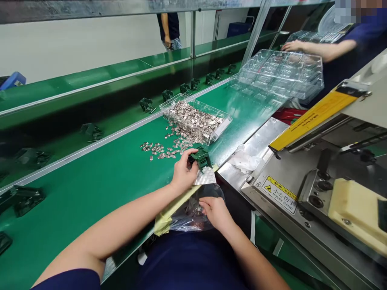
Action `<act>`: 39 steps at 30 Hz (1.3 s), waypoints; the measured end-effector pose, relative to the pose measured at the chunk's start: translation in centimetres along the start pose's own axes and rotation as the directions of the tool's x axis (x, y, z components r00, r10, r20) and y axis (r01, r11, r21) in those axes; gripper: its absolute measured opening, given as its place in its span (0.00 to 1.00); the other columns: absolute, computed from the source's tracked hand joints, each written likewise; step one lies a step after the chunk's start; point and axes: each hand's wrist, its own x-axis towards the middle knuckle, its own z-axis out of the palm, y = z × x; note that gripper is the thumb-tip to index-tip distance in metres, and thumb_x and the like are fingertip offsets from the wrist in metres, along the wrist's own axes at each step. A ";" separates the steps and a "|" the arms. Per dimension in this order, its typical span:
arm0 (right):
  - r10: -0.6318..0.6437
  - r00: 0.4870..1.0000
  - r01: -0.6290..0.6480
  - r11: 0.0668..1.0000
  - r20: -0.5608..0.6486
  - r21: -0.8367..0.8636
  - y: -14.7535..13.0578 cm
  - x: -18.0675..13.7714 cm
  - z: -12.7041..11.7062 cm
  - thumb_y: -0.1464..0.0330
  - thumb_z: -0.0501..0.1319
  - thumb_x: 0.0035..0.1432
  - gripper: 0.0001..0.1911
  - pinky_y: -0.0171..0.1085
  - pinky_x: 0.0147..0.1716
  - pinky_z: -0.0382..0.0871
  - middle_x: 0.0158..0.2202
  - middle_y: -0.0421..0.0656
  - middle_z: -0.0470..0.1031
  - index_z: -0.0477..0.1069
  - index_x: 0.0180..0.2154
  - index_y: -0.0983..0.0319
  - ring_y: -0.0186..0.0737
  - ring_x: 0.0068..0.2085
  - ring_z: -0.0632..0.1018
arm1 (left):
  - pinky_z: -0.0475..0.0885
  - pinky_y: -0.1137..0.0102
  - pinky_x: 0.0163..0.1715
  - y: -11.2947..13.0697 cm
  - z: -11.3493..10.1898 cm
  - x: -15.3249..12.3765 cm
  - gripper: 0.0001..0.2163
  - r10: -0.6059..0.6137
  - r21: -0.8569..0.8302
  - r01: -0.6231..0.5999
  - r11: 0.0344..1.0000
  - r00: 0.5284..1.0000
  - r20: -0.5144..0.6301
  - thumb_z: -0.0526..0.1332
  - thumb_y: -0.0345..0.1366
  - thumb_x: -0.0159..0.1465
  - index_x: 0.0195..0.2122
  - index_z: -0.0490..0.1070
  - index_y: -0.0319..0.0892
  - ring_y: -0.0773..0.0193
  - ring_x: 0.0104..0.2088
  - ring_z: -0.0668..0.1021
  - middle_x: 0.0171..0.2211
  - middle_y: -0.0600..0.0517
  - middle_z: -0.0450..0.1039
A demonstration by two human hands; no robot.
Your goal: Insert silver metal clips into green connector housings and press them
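My left hand (pixel 184 171) is closed around a small dark green plastic fixture (pixel 201 158) at the near edge of the green work surface (pixel 90 189). A flat silvery textured plate (pixel 206 176) lies just under that fixture. My right hand (pixel 215 211) reaches down into a clear plastic bag (pixel 190 213) in my lap, fingers curled on something I cannot make out. Loose small metal clips (pixel 163 150) are scattered just beyond my left hand.
A clear box (pixel 223 125) full of metal clips stands behind the loose ones. Dark green fixtures (pixel 146 105) ride the conveyor behind. Stacked clear blister trays (pixel 281 74) lie at the far right under another person's hand (pixel 292 46). A steel machine (pixel 302 189) with a yellow warning label stands right.
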 end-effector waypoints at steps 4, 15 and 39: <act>-0.108 0.987 0.092 0.988 -0.121 -0.125 -2.9 -2.2 -1.5 0.64 0.64 0.54 0.08 0.39 0.29 0.71 0.32 0.46 0.79 0.80 0.33 0.60 0.42 0.28 0.77 | 0.71 0.76 0.31 1.7 -1.8 -2.7 0.16 -0.153 -0.215 0.142 0.966 0.988 -0.032 0.59 0.30 0.60 0.49 0.63 0.44 0.68 0.32 0.75 0.33 0.54 0.71; -0.468 0.811 0.425 0.884 -0.351 -0.196 -9.8 -2.6 2.0 0.68 0.63 0.59 0.06 0.44 0.50 0.67 0.47 0.46 0.69 0.79 0.37 0.55 0.46 0.50 0.71 | 0.75 0.73 0.40 4.1 -3.4 -8.4 0.14 -0.268 -0.484 0.259 0.836 0.962 0.052 0.61 0.35 0.62 0.49 0.63 0.47 0.67 0.39 0.78 0.38 0.52 0.74; -0.573 0.803 0.530 0.813 -0.165 -0.241 -10.3 -9.3 -7.2 0.68 0.72 0.48 0.38 0.53 0.60 0.60 0.60 0.46 0.66 0.63 0.60 0.51 0.55 0.61 0.65 | 0.75 0.71 0.30 9.2 -0.8 -6.2 0.18 0.045 -0.331 0.181 0.926 0.818 0.573 0.61 0.32 0.61 0.53 0.67 0.46 0.64 0.28 0.78 0.32 0.51 0.75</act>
